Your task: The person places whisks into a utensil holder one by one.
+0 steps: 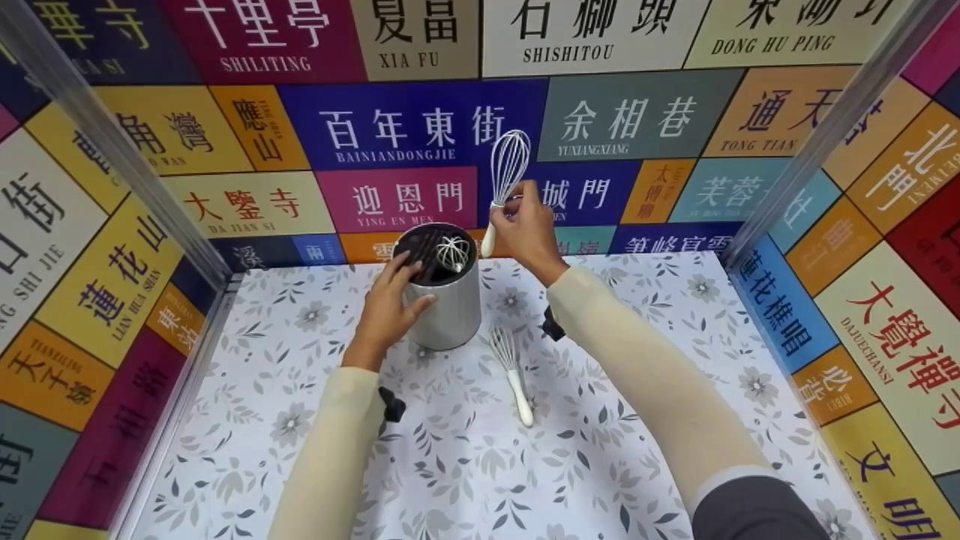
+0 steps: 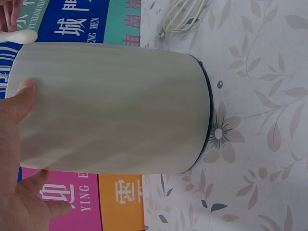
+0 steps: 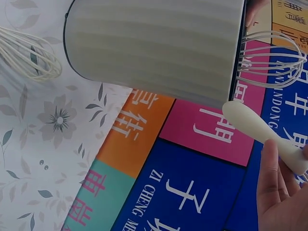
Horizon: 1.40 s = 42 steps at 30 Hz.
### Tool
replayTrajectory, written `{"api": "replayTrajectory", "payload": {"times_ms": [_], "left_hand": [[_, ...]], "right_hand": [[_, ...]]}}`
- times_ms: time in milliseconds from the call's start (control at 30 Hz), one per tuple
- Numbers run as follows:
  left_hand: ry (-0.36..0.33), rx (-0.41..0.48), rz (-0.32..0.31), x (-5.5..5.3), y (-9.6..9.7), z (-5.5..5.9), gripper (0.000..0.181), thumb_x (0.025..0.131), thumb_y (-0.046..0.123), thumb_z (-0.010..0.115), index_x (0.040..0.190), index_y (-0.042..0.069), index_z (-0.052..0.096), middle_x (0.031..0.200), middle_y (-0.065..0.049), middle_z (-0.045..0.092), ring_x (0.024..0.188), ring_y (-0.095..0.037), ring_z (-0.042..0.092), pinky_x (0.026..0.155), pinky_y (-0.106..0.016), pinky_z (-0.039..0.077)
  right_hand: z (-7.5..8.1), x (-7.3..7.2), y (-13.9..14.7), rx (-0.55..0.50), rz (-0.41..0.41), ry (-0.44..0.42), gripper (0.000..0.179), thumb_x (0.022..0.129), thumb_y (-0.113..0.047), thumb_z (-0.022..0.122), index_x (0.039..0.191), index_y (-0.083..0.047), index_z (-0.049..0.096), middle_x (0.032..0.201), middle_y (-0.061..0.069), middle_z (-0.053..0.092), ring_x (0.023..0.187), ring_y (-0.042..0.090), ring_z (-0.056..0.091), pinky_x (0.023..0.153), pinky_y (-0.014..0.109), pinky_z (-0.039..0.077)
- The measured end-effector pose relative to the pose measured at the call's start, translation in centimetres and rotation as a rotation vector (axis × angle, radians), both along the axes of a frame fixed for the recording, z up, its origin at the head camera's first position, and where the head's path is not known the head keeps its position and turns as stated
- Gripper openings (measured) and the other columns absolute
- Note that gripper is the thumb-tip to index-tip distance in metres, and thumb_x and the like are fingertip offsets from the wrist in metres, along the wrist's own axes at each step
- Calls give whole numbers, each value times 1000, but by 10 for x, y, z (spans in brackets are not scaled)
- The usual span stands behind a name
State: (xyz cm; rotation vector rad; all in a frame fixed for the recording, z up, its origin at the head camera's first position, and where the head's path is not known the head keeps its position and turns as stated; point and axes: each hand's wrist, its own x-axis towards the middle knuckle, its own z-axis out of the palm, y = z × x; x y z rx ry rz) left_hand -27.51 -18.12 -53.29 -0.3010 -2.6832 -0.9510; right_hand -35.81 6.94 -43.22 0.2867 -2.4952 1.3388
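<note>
A light grey utensil holder (image 1: 448,315) with a dark inside stands upright at the back of the table. My left hand (image 1: 386,307) grips it by the upper left side, thumb (image 2: 24,96) against its wall. A whisk (image 1: 454,253) stands in the holder with its wire head at the opening. My right hand (image 1: 527,229) pinches another whisk (image 1: 510,161) near the top of its white handle, wires up, just right of the holder's rim. In the right wrist view that handle (image 3: 260,127) points toward the rim. A third whisk (image 1: 514,375) lies on the table.
The table has a white cover (image 1: 450,472) with grey flowers and leaves. Behind it rises a wall (image 1: 420,127) of coloured sign panels, with similar panels at both sides. Clear strips (image 1: 810,135) run down the corners.
</note>
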Motion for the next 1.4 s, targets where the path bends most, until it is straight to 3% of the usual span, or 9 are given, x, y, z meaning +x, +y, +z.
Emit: {"api": "replayTrajectory", "payload": {"times_ms": [433,600,767,1067,1400], "left_hand": [[-3,7,3,-1,-1,-1,61,92,39,75,145,13,57,164,-5,37,150,-36,37,122,-56,32],[7,11,4,-2,0,-1,61,92,38,76,144,13,58,164,-6,38,149,-37,38,121,-56,33],[19,13,-2,-1,0,-1,60,92,38,76,143,12,58,163,-6,39,147,-38,39,119,-59,34],[22,11,-4,-1,0,-1,61,92,38,77,144,12,58,163,-7,39,149,-36,38,121,-57,33],[11,13,2,-1,0,0,61,92,39,76,144,13,58,164,-6,38,149,-36,38,120,-58,34]], "right_hand": [[-2,-6,-26,-101,22,13,36,94,-19,68,121,-4,50,113,13,70,92,24,75,81,34,61],[-6,-6,-32,-108,27,2,37,94,-18,69,121,-1,50,114,13,70,93,24,75,80,33,61],[-11,-6,-35,-93,41,-23,39,94,-20,69,123,-6,47,115,10,71,92,22,75,81,34,60],[-19,-5,-37,-119,77,-109,45,95,-21,69,130,-13,43,116,5,71,87,18,73,63,32,60],[-28,-5,-37,-69,75,-82,49,90,-18,69,130,-8,44,112,11,73,92,22,75,78,35,61]]}}
